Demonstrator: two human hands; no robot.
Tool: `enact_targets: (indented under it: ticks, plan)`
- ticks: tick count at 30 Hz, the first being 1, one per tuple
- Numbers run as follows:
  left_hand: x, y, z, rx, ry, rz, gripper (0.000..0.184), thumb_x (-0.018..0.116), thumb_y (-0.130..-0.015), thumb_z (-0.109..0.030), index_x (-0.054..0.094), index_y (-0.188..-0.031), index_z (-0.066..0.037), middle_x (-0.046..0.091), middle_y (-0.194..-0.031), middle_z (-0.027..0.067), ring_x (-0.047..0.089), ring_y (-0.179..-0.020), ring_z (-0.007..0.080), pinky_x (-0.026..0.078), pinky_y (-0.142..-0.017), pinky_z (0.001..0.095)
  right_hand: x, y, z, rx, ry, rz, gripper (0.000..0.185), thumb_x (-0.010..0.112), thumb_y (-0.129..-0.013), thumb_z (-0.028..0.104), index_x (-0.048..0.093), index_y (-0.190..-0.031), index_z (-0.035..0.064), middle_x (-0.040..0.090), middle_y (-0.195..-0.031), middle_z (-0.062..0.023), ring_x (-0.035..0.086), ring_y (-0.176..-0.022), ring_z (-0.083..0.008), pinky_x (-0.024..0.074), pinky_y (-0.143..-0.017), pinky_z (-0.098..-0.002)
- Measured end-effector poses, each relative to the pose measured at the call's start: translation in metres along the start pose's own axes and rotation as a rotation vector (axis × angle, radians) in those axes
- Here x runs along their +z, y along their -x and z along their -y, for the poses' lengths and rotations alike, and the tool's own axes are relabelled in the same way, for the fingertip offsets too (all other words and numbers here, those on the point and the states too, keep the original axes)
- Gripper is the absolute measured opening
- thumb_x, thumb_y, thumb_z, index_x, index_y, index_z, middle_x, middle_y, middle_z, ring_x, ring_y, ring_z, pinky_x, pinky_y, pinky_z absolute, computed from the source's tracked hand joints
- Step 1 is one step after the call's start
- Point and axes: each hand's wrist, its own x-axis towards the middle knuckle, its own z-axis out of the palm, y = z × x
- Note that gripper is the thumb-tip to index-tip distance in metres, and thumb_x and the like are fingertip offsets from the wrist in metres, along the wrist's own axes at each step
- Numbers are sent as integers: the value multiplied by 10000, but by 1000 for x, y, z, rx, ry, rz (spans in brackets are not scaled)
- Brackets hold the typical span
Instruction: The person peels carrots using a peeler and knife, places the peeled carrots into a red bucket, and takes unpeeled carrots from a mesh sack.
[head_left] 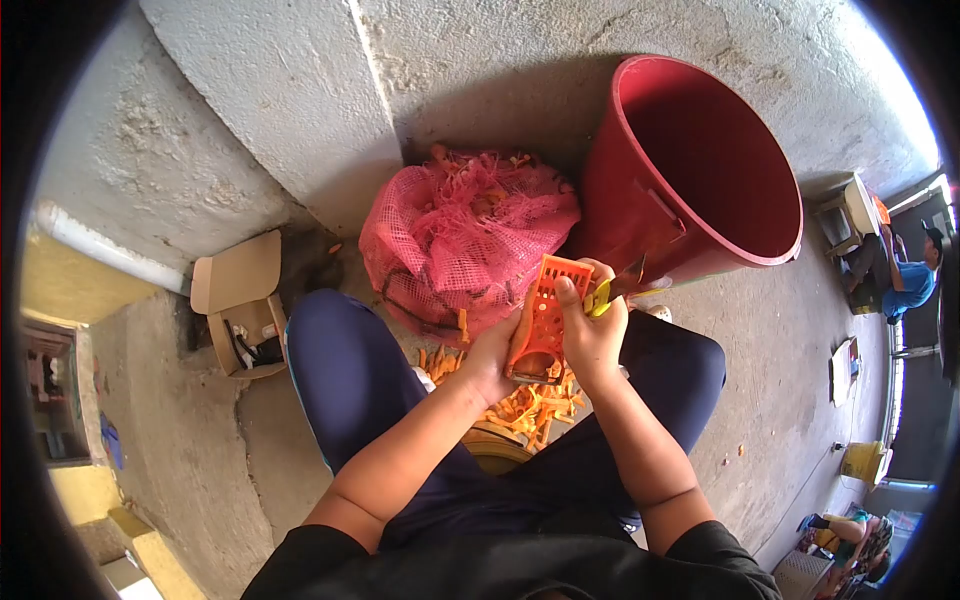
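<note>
Left grip (489,362) opposite right grip (598,342) on orange tool (547,322)

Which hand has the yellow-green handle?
The right hand: it holds the yellow-green handle alongside the orange grater; the left hand grips only the grater.

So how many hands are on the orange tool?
2: the left hand at the lower left of the tool, and the right hand along its right side.

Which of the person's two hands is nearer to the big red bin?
Right. In the picture, the right hand is just below the red bin; the left hand is farther off, below and to the bin's left.
</note>
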Motion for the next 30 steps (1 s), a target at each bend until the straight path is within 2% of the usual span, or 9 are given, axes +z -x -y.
enact_targets:
  ticks: [6,10,12,15,17,21,24,27,30]
  plan:
    - [3,1,2,79,-87,-25,342,312,-905,-284,453,-1106,-45,568,-994,99,577,-872,193,487,-745,336,1,0,0,15,53,-17,179,569,-800,85,497,-939,0,577,-768,-88,550,-687,-104,443,-627,-244]
    - [-4,2,4,74,-272,85,376,281,-915,-339,465,-1073,-51,560,-822,66,562,-721,143,477,-612,271,-4,-16,-17,-58,120,-130,141,554,-807,91,516,-914,7,572,-755,-71,533,-691,-93,433,-629,-237]
    - [-7,8,10,18,-335,188,381,277,-915,-345,479,-1038,-46,553,-777,67,551,-679,139,470,-588,263,-16,-40,-18,45,75,-221,156,558,-814,129,524,-906,7,560,-753,-40,493,-684,-88,423,-641,-247]
    - [1,14,10,14,-380,195,377,279,-914,-350,476,-997,-39,553,-784,77,554,-674,152,478,-588,282,-45,-83,-58,-236,394,-491,131,564,-819,142,530,-865,24,506,-687,23,432,-577,-57,375,-535,-210]
    - [0,13,8,-6,-284,188,371,323,-902,-354,469,-1014,-32,549,-788,74,559,-696,170,486,-611,319,-60,-90,-65,72,55,-519,107,556,-823,134,530,-839,31,491,-681,24,418,-552,-50,357,-501,-197]
    - [-8,4,5,-2,-156,64,382,382,-879,-375,477,-1047,-45,564,-837,89,569,-724,189,491,-616,356,-38,-58,-34,-20,12,-371,135,543,-826,107,504,-927,27,511,-712,6,465,-579,-52,390,-525,-188]
    - [-18,-6,1,-9,-96,44,382,377,-875,-393,486,-1071,-85,581,-893,86,580,-762,199,498,-617,393,-16,-20,-12,76,-196,-143,194,546,-821,96,475,-981,13,547,-829,-29,530,-697,-75,435,-621,-199]
    - [8,2,0,31,9,-73,355,352,-887,-358,484,-1078,-90,587,-911,61,585,-784,192,498,-605,374,-3,-6,-1,5,-112,-37,183,556,-821,117,484,-945,4,545,-784,-32,510,-679,-76,429,-634,-218]
    - [6,5,-1,3,39,22,323,333,-894,-299,482,-1075,-78,586,-935,65,591,-806,202,503,-639,350,0,-2,-2,-11,-67,18,198,571,-813,126,482,-928,-8,563,-754,-54,544,-692,-102,440,-626,-233]
